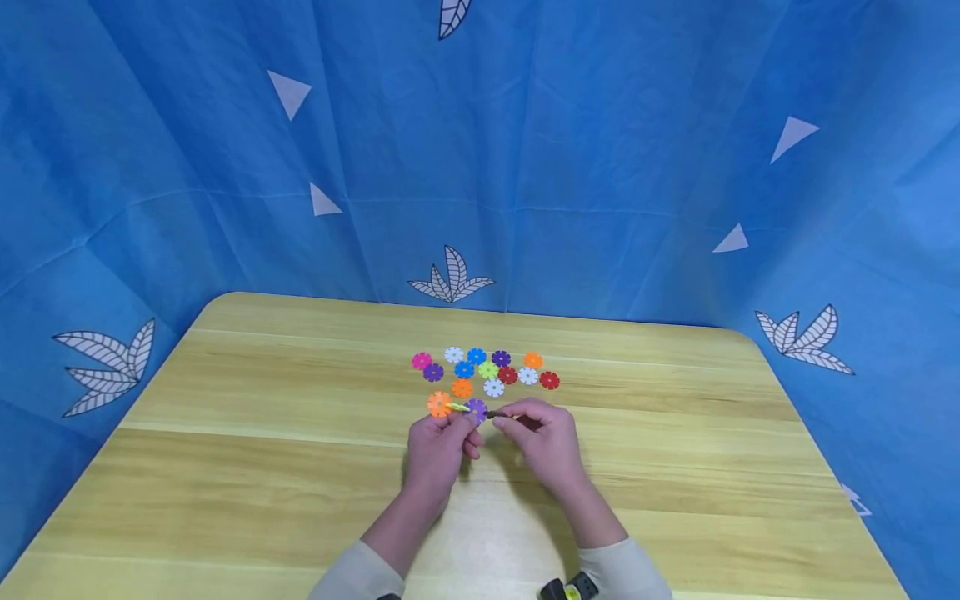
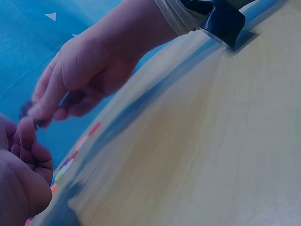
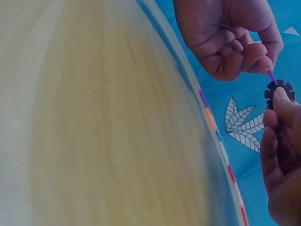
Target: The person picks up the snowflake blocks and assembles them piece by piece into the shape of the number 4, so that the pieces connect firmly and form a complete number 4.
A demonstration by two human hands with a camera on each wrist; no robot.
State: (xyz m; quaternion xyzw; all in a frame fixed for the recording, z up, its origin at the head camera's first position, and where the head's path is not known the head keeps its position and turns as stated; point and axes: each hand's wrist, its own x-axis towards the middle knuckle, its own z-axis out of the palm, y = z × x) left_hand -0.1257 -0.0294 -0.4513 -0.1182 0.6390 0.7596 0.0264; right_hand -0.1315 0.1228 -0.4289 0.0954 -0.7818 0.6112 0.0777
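Observation:
My left hand (image 1: 438,450) pinches a purple notched disc (image 1: 476,411) between thumb and fingers. Joined to that disc's left is a yellow-green disc seen edge-on (image 1: 457,407), and beyond it an orange disc (image 1: 439,404). From the right, my right hand (image 1: 546,442) pinches a dark disc, seen edge-on in the head view and face-on in the right wrist view as a black disc (image 3: 280,93). Its edge meets the purple disc's edge; how deeply they interlock I cannot tell. In the left wrist view the right hand (image 2: 89,70) partly covers the dark disc.
Several loose discs lie on the wooden table (image 1: 247,467) just beyond the hands, among them pink (image 1: 422,361), blue (image 1: 465,369), orange (image 1: 462,388), white (image 1: 493,387) and red (image 1: 550,380). A blue patterned curtain (image 1: 600,150) hangs behind the table.

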